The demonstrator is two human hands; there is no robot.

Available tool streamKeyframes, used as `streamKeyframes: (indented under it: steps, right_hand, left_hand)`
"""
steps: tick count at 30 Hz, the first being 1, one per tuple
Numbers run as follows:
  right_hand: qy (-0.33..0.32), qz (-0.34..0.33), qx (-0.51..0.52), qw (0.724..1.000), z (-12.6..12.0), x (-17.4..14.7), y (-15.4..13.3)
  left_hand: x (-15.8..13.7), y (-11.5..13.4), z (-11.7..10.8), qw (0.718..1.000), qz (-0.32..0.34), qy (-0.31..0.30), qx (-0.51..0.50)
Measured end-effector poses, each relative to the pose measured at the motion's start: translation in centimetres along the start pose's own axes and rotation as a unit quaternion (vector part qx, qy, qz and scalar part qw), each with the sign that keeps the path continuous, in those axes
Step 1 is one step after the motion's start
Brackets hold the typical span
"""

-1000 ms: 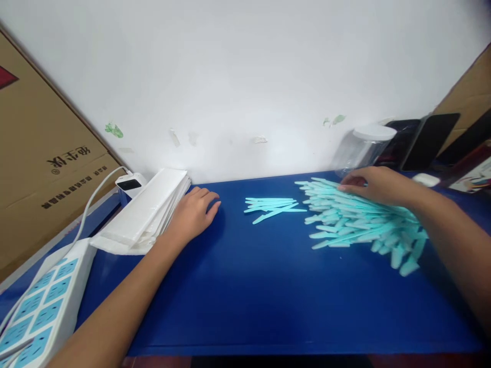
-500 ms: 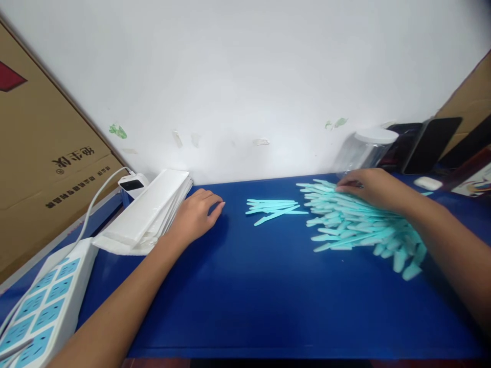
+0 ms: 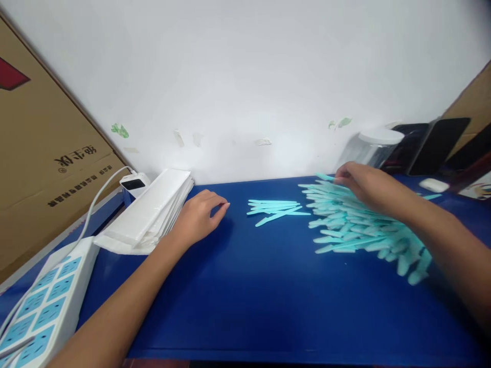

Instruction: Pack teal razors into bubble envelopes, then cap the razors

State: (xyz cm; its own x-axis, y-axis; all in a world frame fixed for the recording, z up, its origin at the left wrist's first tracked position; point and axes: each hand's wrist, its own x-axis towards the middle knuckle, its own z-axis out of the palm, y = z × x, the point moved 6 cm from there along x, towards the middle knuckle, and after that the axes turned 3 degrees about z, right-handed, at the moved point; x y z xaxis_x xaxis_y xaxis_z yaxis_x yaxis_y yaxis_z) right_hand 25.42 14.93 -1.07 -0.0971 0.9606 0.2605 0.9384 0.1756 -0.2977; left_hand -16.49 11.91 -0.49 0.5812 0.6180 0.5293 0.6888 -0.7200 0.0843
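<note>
One stick [image 3: 324, 177] pinched, the right hand [image 3: 362, 186] apparently picks from the pile [image 3: 345, 222], needing a clean lift; the left hand [image 3: 199, 214] rests half-curled, empty.

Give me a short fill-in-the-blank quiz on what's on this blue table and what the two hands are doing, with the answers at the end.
1. The hand pinching a turquoise stick is the person's ____ hand.
2. The left hand is beside a stack of packets coloured ____.
3. The smaller group of sticks lies ____ the left hand and the large pile of sticks.
4. The clear jar stands near the wall, topped with a white ____.

Missing words: right; white; between; lid.
</note>
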Motion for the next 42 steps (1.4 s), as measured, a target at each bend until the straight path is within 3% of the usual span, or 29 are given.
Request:
streamKeyframes:
  steps: [6,9,15,29,36,42]
  right_hand:
    - [-0.011,-0.009,0.037,0.999,0.4,-0.5,-1.6]
    - [-0.008,0.007,0.039,0.999,0.1,-0.2,-0.6]
    - [-0.085,0.015,0.047,0.995,0.4,0.1,1.5]
    - [-0.176,0.036,0.087,0.980,2.0,0.0,2.3]
    - [-0.165,0.055,0.099,0.980,2.3,0.1,3.0]
    - [-0.160,0.033,0.081,0.983,1.9,0.0,2.3]
  left_hand:
    - [0.1,0.3,0.0,1.000,0.010,0.003,-0.006]
    - [0.1,0.4,0.0,1.000,0.011,0.002,-0.008]
    - [0.0,0.4,-0.1,1.000,0.011,0.003,-0.017]
    - [0.1,0.5,-0.4,1.000,0.004,0.002,-0.018]
    - [0.2,0.3,-0.4,1.000,0.002,0.001,-0.011]
    - [0.2,0.4,-0.5,1.000,0.004,0.004,-0.012]
